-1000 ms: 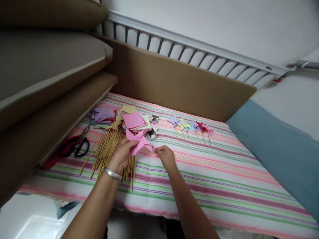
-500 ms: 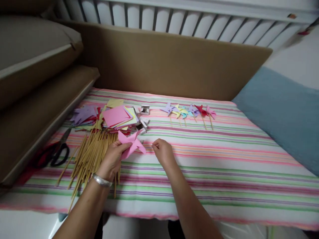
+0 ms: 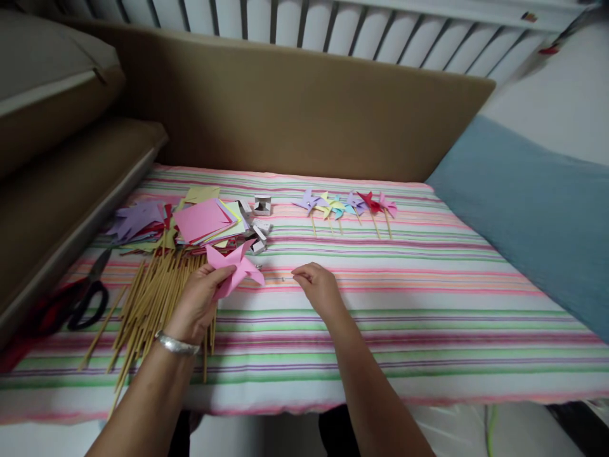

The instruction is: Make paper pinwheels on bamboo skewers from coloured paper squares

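Note:
Between the thumb and fingers of my left hand [image 3: 202,289] is a pink paper pinwheel [image 3: 235,268], its blades folded in to the centre. My right hand [image 3: 316,285] is closed in a pinch to the right of it, a little apart. Whatever its fingertips hold is too small to name. A tiny pale speck [image 3: 283,279] shows just left of those fingertips. Beneath my left hand lies a heap of thin wooden sticks [image 3: 155,292]. Behind the pinwheel are a stack of coloured paper squares [image 3: 202,220] and small white boxes [image 3: 262,204].
Finished pinwheels on sticks [image 3: 354,204] lie in a row at the back. Black-handled scissors [image 3: 88,301] rest at the left, near cut purple paper [image 3: 137,222]. A brown board [image 3: 295,114] stands behind the striped cloth [image 3: 404,330]; brown cushions [image 3: 85,171] border the left.
The view has shifted, so the scene sits farther left. My right hand has drawn slightly away from the pinwheel, widening the gap. My left hand keeps its hold on it.

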Action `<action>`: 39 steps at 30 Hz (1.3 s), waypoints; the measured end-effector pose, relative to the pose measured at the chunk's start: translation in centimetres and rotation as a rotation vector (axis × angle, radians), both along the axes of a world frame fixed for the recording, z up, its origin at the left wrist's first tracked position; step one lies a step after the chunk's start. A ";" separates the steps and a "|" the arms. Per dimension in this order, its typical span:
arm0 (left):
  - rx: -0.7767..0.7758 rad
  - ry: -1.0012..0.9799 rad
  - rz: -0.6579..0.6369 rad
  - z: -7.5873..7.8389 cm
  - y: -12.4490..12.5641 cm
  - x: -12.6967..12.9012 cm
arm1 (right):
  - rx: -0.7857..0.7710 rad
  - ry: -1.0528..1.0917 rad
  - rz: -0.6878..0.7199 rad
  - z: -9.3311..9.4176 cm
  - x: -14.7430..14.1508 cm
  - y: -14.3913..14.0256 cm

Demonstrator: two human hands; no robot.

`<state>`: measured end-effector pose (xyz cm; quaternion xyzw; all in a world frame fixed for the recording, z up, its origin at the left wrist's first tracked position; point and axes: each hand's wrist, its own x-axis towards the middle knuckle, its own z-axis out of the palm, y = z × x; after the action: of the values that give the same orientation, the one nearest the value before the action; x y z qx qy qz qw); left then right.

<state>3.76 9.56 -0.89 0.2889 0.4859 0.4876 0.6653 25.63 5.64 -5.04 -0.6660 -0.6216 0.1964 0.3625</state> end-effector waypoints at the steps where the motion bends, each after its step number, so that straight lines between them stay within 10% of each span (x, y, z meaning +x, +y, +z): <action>1: 0.002 0.000 0.006 0.0 0.0 -0.1 | 0.014 -0.019 0.032 0.0 0.0 -0.2; 12: -0.039 0.018 -0.014 -0.3 -0.8 0.2 | -0.034 -0.257 0.101 -1.2 -1.6 1.3; 22: 0.001 0.040 -0.024 -0.4 -1.4 1.8 | -0.002 0.522 -0.043 4.8 -2.7 -1.4; 39: 0.118 -0.056 -0.076 -0.5 -2.8 4.7 | 0.036 0.421 0.102 4.2 -4.3 -1.5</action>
<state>8.44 6.76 -1.36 0.3321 0.4262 0.4978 0.6784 21.31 4.09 -0.83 -0.5714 -0.5685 0.3382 0.4858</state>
